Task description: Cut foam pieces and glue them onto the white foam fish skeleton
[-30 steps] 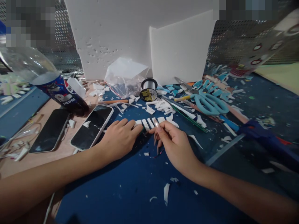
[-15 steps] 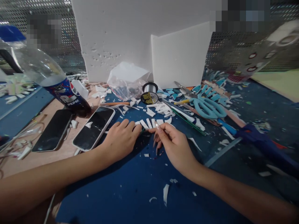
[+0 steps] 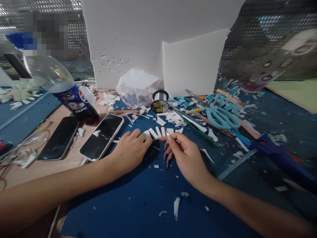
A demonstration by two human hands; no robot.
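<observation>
Fingers curled and knuckles up, my left hand (image 3: 132,147) is closed at the left end of a row of small white foam pieces (image 3: 158,132). Whatever lies under its fingertips is hidden. My right hand (image 3: 187,150) is closed at the near side of the same row, its thumb pressed against the index finger. That index finger points left, close to my left fingertips. Anything pinched there is too small or covered to make out. The white pieces fan out side by side on the blue mat (image 3: 128,201).
Behind the hands are a spool of clear line (image 3: 160,100), a plastic bag (image 3: 136,87) and white foam boards (image 3: 195,62). Left are two phones (image 3: 102,137) and a tilted Pepsi bottle (image 3: 74,102). Right lie light-blue scissors (image 3: 221,117) and a dark-blue glue gun (image 3: 279,155).
The camera view has shifted slightly, so the scene sits a little lower and farther right. Both hands keep nearly the same pose beside the white foam pieces.
</observation>
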